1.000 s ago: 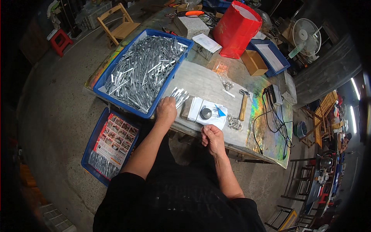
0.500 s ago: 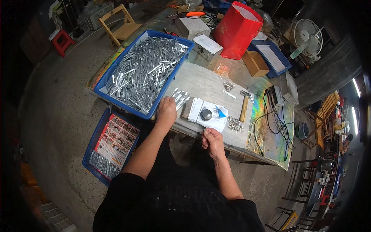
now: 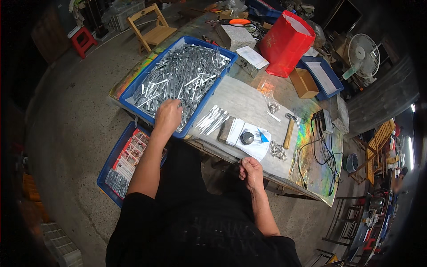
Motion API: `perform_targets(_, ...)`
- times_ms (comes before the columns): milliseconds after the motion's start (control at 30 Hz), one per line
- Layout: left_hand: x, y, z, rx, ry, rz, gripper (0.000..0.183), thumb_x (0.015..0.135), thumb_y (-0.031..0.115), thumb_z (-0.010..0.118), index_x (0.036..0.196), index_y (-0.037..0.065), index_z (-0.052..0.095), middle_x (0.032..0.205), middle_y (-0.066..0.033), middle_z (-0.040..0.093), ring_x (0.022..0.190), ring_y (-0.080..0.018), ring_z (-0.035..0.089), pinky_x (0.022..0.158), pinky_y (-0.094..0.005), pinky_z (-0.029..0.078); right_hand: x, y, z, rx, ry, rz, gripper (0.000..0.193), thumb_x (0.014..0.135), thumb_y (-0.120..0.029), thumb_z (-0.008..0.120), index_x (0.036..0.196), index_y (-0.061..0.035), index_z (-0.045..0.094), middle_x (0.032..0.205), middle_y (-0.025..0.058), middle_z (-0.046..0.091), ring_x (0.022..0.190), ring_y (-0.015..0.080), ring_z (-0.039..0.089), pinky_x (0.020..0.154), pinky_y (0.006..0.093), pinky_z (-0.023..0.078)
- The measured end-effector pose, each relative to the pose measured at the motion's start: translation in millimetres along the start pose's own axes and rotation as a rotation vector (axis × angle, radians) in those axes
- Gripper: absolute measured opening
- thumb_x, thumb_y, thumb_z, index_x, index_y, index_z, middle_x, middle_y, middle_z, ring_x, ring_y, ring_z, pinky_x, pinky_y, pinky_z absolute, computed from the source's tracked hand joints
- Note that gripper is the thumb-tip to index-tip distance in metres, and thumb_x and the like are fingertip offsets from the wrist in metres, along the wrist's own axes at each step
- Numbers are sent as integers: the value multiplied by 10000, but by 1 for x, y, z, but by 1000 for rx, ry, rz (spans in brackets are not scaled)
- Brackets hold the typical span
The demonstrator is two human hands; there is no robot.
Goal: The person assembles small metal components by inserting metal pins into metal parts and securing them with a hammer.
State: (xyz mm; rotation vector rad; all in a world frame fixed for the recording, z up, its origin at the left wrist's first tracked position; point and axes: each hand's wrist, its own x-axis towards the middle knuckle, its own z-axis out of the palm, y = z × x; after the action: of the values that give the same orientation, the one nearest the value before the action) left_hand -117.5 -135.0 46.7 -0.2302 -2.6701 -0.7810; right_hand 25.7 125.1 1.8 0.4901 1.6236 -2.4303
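A blue tray (image 3: 228,62) at the left of the table is heaped with thin grey metal strips (image 3: 178,73). My left hand (image 3: 168,117) reaches over its near edge, with bent fingers down at the strips; the fingertips are mostly hidden. Several similar strips (image 3: 212,120) lie in a row on the tabletop beside the tray. Close to the table's front edge, my right hand (image 3: 251,172) is closed, fingers curled and thumb pressed in; whatever it may hold cannot be made out. Beyond it a dark round metal piece (image 3: 247,138) and a small blue triangular piece (image 3: 264,137) sit on white paper (image 3: 253,151).
Small metal pieces (image 3: 278,151) and a wooden-handled hammer (image 3: 289,132) lie right of the paper. Black cables (image 3: 316,147) run from a power strip (image 3: 326,121). A red bag (image 3: 284,46) stands at the back. Below the table's left side is another blue tray (image 3: 106,171).
My left hand has left the row of strips on the table and moved left over the tray. My right hand stays closed near the front edge. The view has shifted slightly.
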Motion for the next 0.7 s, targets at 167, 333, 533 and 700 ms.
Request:
perform_targets(167, 13, -19, 8, 199, -304, -94, 252, 659, 187, 618, 824, 5, 566, 870, -161, 554, 839, -308, 528, 719, -376, 419, 0, 4, -3, -4, 10, -9, 130, 814, -148, 488, 741, -40, 487, 525, 1, 436, 380, 68, 343, 352, 193, 287)
perform_targets(333, 16, -20, 18, 199, -340, -59, 165, 633, 155, 631, 739, 45, 569, 778, -135, 562, 772, -307, 543, 656, -392, 421, 1, 6, -3, -19, 9, -9, 131, 811, -154, 491, 740, -44, 483, 528, 4, 439, 379, 71, 348, 350, 193, 295)
perform_targets(533, 14, -25, 23, 172, -276, -5, 121, 648, 94, 607, 745, 42, 556, 768, -145, 543, 759, -317, 534, 648, -399, 418, 0, 8, -2, -45, 4, 3, 128, 809, -155, 489, 748, -43, 482, 534, 8, 440, 378, 74, 352, 349, 196, 304)
perform_targets(700, 7, -7, 16, 138, 151, 142, 55, 680, 26, 504, 723, 19, 537, 723, -144, 532, 688, -313, 535, 648, -391, 438, 2, 8, -3, -68, 7, 13, 129, 811, -148, 481, 751, -34, 482, 528, 8, 437, 375, 75, 350, 348, 198, 303)
